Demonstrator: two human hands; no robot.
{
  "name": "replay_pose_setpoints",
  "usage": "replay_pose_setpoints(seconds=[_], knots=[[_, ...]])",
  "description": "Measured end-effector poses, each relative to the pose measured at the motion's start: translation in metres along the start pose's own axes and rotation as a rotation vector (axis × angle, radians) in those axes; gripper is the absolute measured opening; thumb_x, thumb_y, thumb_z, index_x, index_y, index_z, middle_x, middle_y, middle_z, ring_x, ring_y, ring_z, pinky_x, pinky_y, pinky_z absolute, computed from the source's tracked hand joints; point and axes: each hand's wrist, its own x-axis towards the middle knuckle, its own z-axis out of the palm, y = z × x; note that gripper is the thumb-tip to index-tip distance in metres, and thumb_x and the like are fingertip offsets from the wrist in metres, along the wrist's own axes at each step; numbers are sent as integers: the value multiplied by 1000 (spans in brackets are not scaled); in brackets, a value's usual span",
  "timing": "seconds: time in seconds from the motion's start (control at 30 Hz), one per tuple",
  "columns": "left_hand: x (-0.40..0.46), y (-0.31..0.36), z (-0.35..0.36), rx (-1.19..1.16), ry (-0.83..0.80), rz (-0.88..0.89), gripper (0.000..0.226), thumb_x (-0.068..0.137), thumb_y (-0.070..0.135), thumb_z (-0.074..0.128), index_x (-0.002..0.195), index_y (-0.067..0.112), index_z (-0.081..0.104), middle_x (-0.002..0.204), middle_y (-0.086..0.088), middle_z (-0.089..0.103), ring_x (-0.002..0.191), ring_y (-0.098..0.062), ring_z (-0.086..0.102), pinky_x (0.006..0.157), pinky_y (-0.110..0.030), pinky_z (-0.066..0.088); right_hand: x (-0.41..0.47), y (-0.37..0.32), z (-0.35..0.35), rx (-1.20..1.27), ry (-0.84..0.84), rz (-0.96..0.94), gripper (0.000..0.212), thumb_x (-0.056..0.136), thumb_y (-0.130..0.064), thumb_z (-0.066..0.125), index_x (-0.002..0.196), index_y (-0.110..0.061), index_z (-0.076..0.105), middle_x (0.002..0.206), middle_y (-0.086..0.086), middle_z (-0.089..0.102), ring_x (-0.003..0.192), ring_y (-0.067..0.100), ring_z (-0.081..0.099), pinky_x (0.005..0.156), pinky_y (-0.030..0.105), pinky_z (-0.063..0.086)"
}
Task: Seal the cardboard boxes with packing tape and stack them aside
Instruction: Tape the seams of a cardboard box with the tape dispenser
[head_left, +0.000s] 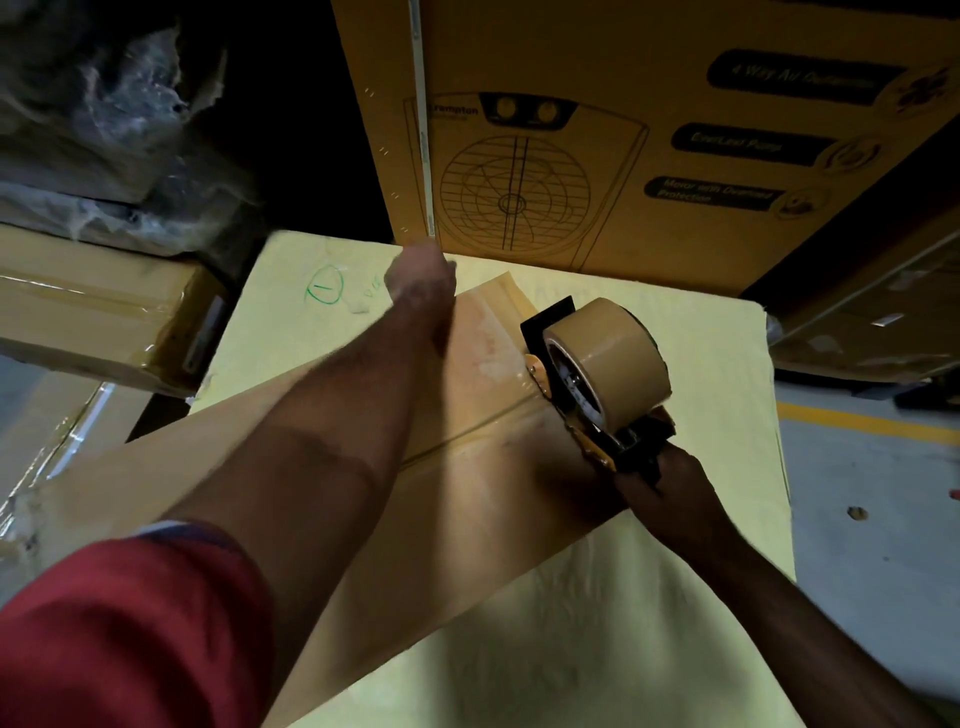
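Red sleeve before printed carton

Floor, pallet wrap and a red sleeve around the work area

A grey floor showed at the right, crossed by a yellow line and marked with a small dark spot. Crumpled clear wrap bulged at the upper left, above dark shadow. A red sleeve filled the lower left corner. A green circle was scrawled on a pale yellow sheet that spread under everything in the middle, its right edge meeting the floor
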Motion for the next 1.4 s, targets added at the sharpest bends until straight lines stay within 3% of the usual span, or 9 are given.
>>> replay_pose_setpoints(seconds=[0.1, 0.2, 0.3, 0.57, 0.73, 0.87, 1.0, 1.2, 1.4], knots=[[-31, 1, -2, 9, 195, 190, 43, 99, 46, 48, 129, 17, 59, 129, -11, 57, 118, -29, 53, 96, -43, 44, -2, -9, 0, -5, -16, 9, 21, 84, -22, 65, 73, -29, 49, 63, -12, 54, 55, 3, 56, 49, 10, 38], [-77, 0, 14, 72, 73, 235, 75, 88, 66, 52, 147, 21, 40, 151, -18, 35, 142, -35, 28, 117, -56, 17, 0, -18, -2, 45, -37, 46, 4, 73, -32, 54, 75, -28, 54, 64, -12, 57, 60, -4, 58, 49, 10, 38], [-109, 4, 32, 145, -37, 169, 97, 86, 69, 52, 158, 20, 8, 164, -21, 0, 151, -40, -4, 116, -64, -6, 4, -7, -1, 81, -35, 109, 17, 73, -36, 55, 74, -20, 59, 54, -9, 59, 54, 7, 55, 53, 22, 38], [-134, 18, 36, 145, -3, 49, 83, 95, 60, 45, 159, 25, 5, 165, -18, -9, 151, -40, -9, 116, -66, -3, -18, 7, -3, 124, -83, 97, 29, 76, -39, 58, 80, -10, 58, 65, 2, 57, 59, 21, 52, 58, 30, 40], [-141, 25, 43, 116, 19, -8, 84, 95, 68, 39, 159, 26, 5, 165, -16, -9, 151, -39, -9, 116, -65, -4, -76, 46, -23, 15, -113, 129, 17, 88, -15, 59, 79, -1, 53, 61, 3, 51, 58, 20, 48, 54, 31, 34], [-151, 28, 43, 127, 35, -31, 84, 95, 68, 37, 160, 25, 5, 165, -17, -8, 151, -39, -8, 116, -65, -2, -108, 68, -28, 137, -104, 186, 23, 77, -27, 56, 72, -6, 50, 55, 2, 49, 53, 22, 46, 54, 35, 38], [-177, 31, 41, 124, -58, -17, 91, 93, 69, 41, 159, 23, -2, 164, -19, -13, 151, -40, -11, 116, -67, -2, -112, 63, -26, 134, -93, 143, 21, 83, -17, 58, 68, -13, 44, 53, -6, 41, 50, 15, 38, 52, 28, 30], [-231, 28, 57, 176, -242, 80, 110, 87, 66, 57, 157, 23, -17, 160, -19, -28, 148, -41, -22, 116, -67, -6, -114, 60, -27, 172, -91, 140, 28, 74, -28, 52, 79, 0, 52, 58, 2, 46, 55, 21, 44, 55, 29, 35], [-263, 30, 77, 117, -112, 69, 93, 95, 57, 52, 159, 23, -6, 163, -18, -19, 150, -40, -16, 117, -65, -6, -116, 64, -29, 172, -87, 125, 29, 73, -28, 53, 78, 0, 50, 59, 3, 44, 56, 21, 42, 57, 30, 35]])
